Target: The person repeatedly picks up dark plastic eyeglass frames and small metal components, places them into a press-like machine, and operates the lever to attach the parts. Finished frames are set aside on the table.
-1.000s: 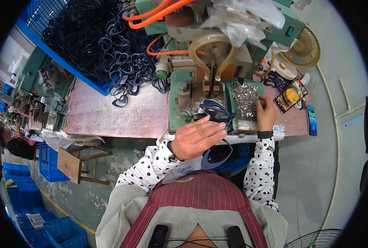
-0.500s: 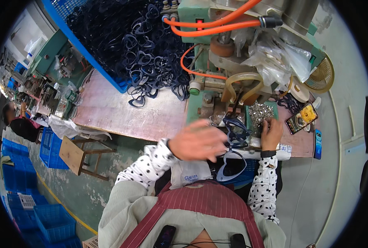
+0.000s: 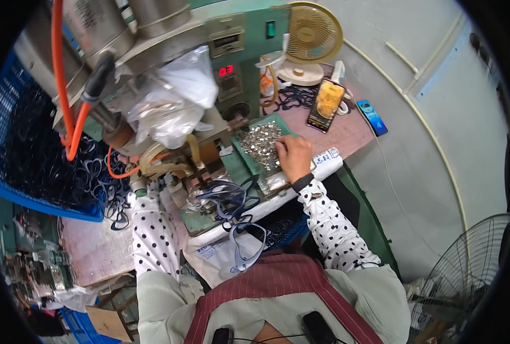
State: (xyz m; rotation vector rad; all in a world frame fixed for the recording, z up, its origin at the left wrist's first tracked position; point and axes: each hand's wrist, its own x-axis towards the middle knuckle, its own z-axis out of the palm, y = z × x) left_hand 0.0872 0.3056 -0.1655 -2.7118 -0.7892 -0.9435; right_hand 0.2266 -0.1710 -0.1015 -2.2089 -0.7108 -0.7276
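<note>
My right hand (image 3: 296, 157) rests at the edge of a green tray (image 3: 244, 152) heaped with small shiny metal pieces (image 3: 260, 143). Its fingers are curled together at the heap; whatever they pinch is too small to make out. My left forearm, in a white dotted sleeve (image 3: 154, 235), reaches forward to the left side of a green press machine (image 3: 255, 34); the machine hides that hand and its fingers. Dark blue heart-shaped glasses frames (image 3: 230, 198) lie under the press head, and one frame (image 3: 249, 247) hangs over the front edge toward my apron.
A blue basket (image 3: 88, 215) full of dark frames stands at the left. Plastic bags (image 3: 180, 92) hang on the machine. To the right are a lit phone (image 3: 326, 103), a blue phone (image 3: 372, 117), a small fan (image 3: 315, 31) and a wire-cage fan (image 3: 467, 269).
The view has swung to the right. My left hand has gone from above the hanging frames to the machine's left side, out of sight. My right hand stays at the metal pieces.
</note>
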